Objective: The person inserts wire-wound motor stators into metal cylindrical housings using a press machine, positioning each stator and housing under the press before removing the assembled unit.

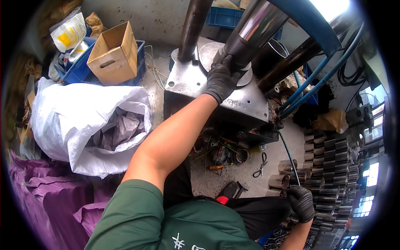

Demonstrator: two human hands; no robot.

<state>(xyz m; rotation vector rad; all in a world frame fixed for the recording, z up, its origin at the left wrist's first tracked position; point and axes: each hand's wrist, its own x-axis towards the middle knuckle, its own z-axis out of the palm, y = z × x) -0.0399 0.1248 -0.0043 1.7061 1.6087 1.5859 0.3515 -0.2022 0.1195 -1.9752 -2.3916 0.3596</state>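
A heavy metal press (216, 112) takes up the top middle, its dark posts (193, 31) rising from a flat, pale metal bed (183, 81). To the right, rows of shiny metal cylinders (325, 166) stand stacked beside the wall. Purple sacks (46, 187) fill the lower left; just beyond them lies a bulging white sack (75, 121), its mouth open on crumpled greyish material (125, 129). Behind that, a blue crate (141, 62) carries an open cardboard box (110, 66), tilted. Over the bed slants a polished ram (260, 23), with a dark sleeve (241, 48) at its lower end, above a round plate (206, 52).

The two black-gloved hands are well apart. The left hand (223, 77) reaches forward and lays its fingers against the near side of the dark sleeve; whether it grips or only rests there, I cannot tell. The right hand (301, 204), low at the right, is closed around the lower end of a thin, dark green rod (288, 156) that runs up to the press's side. On the floor below the bed, among small tools, lies a pair of scissors (260, 168).
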